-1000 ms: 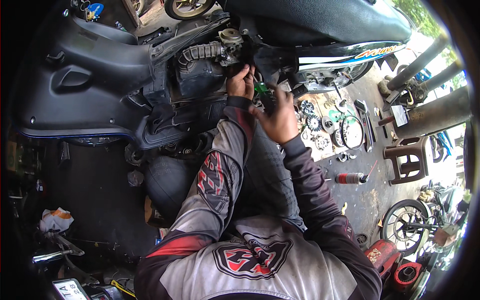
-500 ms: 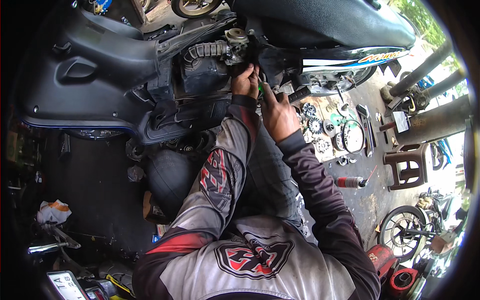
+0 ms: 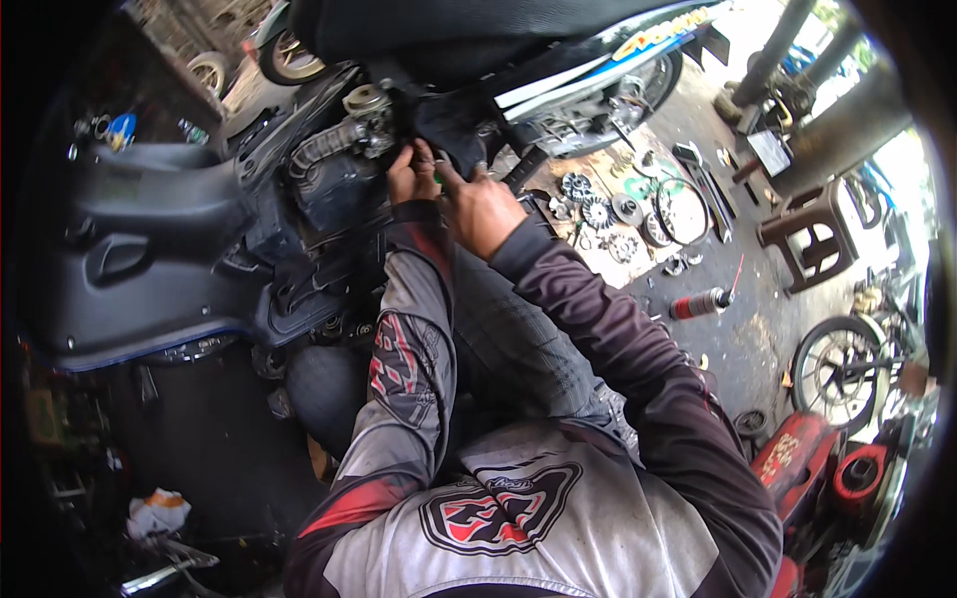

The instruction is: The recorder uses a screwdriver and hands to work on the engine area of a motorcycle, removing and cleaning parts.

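Where the two hands met, below and right of the carburettor point(image 3: 373, 112), a small green piece point(image 3: 439, 179) showed between them, mostly covered. It lay just right of the left hand point(image 3: 412, 177) and ahead-left of the right hand point(image 3: 483, 211); both about equally near. Long axis: couldn't tell, too little visible. Left fingers were bent up toward dark parts under the carburettor; grip hidden, couldn't tell. Right was partly curled, index forward beside the green piece; couldn't tell if it grasped it. Tight edges: carburettor upper left, seat point(image 3: 429, 40) above, black bar point(image 3: 526, 169) just right of the right hand. More room back toward the trousered leg point(image 3: 518, 329).
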